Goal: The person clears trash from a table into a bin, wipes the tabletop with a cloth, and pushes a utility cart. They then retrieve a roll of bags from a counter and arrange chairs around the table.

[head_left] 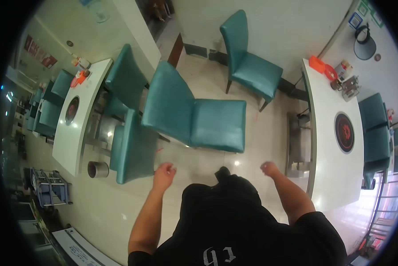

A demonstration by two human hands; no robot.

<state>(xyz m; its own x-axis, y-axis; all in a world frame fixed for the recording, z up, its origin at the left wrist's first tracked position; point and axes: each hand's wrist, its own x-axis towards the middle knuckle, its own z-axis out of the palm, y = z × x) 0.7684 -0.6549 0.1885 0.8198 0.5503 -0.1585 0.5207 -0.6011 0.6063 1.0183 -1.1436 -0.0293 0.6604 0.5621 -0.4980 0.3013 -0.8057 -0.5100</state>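
Observation:
My left hand (164,173) hangs in the air, loosely curled, with a gap between thumb and fingers and nothing in it. It is beside the back of a teal chair (134,148) tucked at the left table. Out to the other side, my right hand (270,169) is also empty, its fingers half bent, over the floor near the right table. Ahead, between the hands, a teal padded chair (219,124) stands in the aisle with its seat to the right. Farther back, another teal chair (256,73) is by the wall.
A long white table (325,177) with an inset round black plate runs along the right. The left white table (66,153) carries an orange item and bottles. A metal bin (98,170) sits below its end, and a utility cart (50,188) stands at far left.

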